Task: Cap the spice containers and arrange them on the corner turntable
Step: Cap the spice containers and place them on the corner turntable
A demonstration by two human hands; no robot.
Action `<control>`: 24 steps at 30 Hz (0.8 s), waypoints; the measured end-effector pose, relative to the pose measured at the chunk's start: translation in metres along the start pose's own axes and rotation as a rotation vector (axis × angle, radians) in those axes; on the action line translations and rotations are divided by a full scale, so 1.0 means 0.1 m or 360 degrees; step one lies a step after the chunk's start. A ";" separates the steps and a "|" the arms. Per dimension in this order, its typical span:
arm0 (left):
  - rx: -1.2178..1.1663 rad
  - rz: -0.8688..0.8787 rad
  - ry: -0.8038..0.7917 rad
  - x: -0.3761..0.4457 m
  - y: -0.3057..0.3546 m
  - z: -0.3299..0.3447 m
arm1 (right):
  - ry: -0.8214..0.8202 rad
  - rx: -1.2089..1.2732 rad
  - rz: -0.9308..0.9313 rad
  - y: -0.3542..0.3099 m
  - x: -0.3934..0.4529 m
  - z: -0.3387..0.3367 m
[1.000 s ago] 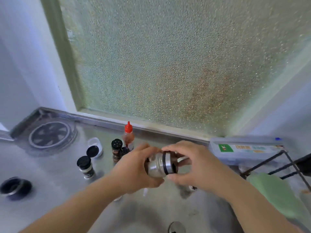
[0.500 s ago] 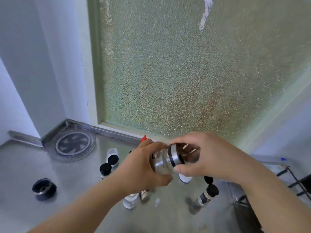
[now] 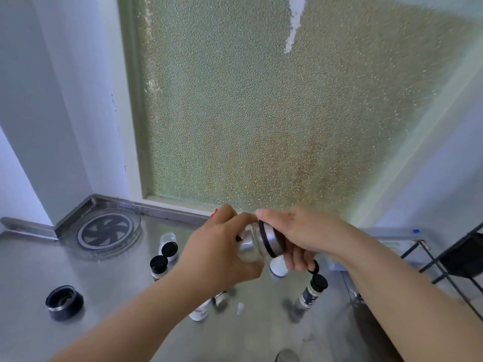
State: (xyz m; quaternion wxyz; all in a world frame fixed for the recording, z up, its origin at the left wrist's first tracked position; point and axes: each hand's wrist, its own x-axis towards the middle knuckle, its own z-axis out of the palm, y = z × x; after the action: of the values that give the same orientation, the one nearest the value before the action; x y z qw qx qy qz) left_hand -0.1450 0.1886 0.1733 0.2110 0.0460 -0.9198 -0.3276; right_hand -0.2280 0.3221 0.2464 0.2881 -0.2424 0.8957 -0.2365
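Steel bench [image 3: 52, 270] carries the round turntable [image 3: 108, 232] in its far-left corner. Above the bench's middle, the left hand [image 3: 219, 254] wraps a glass spice jar [image 3: 252, 244] held tilted, while the right hand [image 3: 300, 233] grips its silver cap [image 3: 271, 240]. Black-capped bottles [image 3: 158, 266] stand below them; a loose black lid [image 3: 64, 301] lies near left.

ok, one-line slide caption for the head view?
Left hand holds a glass jar while right hand grips its cap.
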 end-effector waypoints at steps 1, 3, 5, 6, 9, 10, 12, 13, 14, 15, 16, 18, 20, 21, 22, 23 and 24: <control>-0.0071 -0.0003 -0.0050 0.01 0.01 0.00 | 0.0004 -0.0042 0.0018 0.01 -0.01 0.00; -0.0283 -0.0040 -0.0129 0.04 0.03 -0.01 | 0.0001 -0.0023 -0.0047 0.04 -0.06 -0.05; -0.0409 -0.0081 -0.0146 0.08 0.03 -0.02 | -0.0010 0.0014 -0.0366 0.06 -0.19 -0.13; -0.0434 -0.0092 -0.0146 0.09 0.02 -0.02 | -0.0050 0.0001 -0.0508 0.06 -0.26 -0.18; -0.0450 -0.0056 -0.0170 0.11 0.02 -0.02 | 0.0082 -0.0155 -0.0669 0.11 -0.31 -0.24; -0.0409 -0.0030 -0.0169 0.10 0.03 -0.01 | 0.0179 -0.0209 -0.0666 0.11 -0.29 -0.23; -0.0290 0.0003 -0.0116 0.09 0.06 0.02 | 0.0327 -0.0230 -0.0607 0.09 -0.25 -0.16; -0.0242 0.0021 -0.0071 0.08 0.08 0.03 | 0.0358 -0.0204 -0.0538 0.09 -0.21 -0.11; -0.0200 0.0048 -0.0034 0.08 0.09 0.04 | 0.0350 -0.0142 -0.0427 0.09 -0.17 -0.07; -0.0166 0.0080 -0.0016 0.08 0.10 0.04 | 0.0291 -0.0073 -0.0305 0.10 -0.13 -0.04; -0.0151 0.0103 -0.0020 0.09 0.11 0.03 | 0.0213 -0.0036 -0.0210 0.12 -0.12 -0.04; -0.0220 0.0102 -0.0069 0.11 0.08 0.02 | 0.0083 -0.0080 -0.0185 0.13 -0.16 -0.11; -0.0323 0.0061 -0.0090 0.14 0.03 0.01 | -0.0005 -0.0178 -0.0441 0.12 -0.24 -0.24; -0.0356 0.0046 -0.0090 0.15 0.01 0.01 | -0.0042 -0.0241 -0.0555 0.11 -0.29 -0.31; -0.0383 0.0038 -0.0092 0.16 0.00 0.01 | -0.0007 -0.0300 -0.0639 0.09 -0.32 -0.34; -0.0408 0.0032 -0.0095 0.17 -0.01 0.01 | 0.0097 -0.0380 -0.0688 0.09 -0.30 -0.33; -0.0426 0.0025 -0.0099 0.17 -0.01 0.01 | 0.0232 -0.0450 -0.0704 0.08 -0.27 -0.29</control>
State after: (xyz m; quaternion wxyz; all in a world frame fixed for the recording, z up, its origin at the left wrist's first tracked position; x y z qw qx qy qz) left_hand -0.1612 0.1845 0.1778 0.1892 0.0001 -0.8743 -0.4469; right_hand -0.2293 0.3518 0.2733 0.1275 -0.4522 0.8636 -0.1830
